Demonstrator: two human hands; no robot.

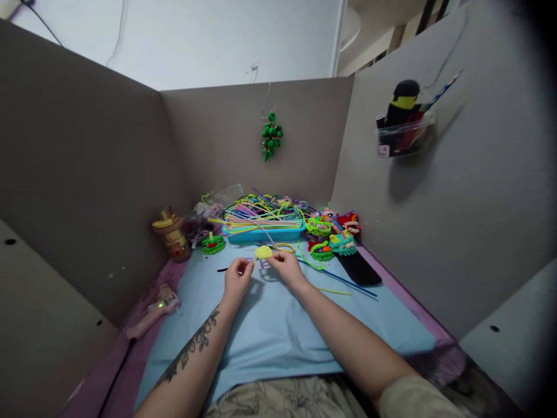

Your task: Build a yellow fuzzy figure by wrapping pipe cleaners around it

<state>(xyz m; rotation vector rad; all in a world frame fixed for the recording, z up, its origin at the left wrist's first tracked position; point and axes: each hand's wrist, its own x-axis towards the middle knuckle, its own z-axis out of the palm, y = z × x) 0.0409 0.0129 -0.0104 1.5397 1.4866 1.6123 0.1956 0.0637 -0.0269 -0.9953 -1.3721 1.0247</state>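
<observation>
Both my hands meet over the light blue mat (pixel 278 331). My left hand (pixel 237 277) is closed in a pinch on a thin purple pipe cleaner (pixel 256 260). My right hand (pixel 285 266) is closed too, its fingers holding a small round yellow coiled piece (pixel 263 252) that sits at the end of that pipe cleaner. A short black strand (pixel 222 269) lies just left of my left hand.
A blue tray (pixel 261 232) of several coloured pipe cleaners stands behind the hands, with finished green and teal figures (pixel 331 244) to its right. A green figure (pixel 213 244), a small jar (pixel 172 232), a pink glue gun (pixel 152 310), a black case (pixel 359 268). Grey partition walls enclose three sides.
</observation>
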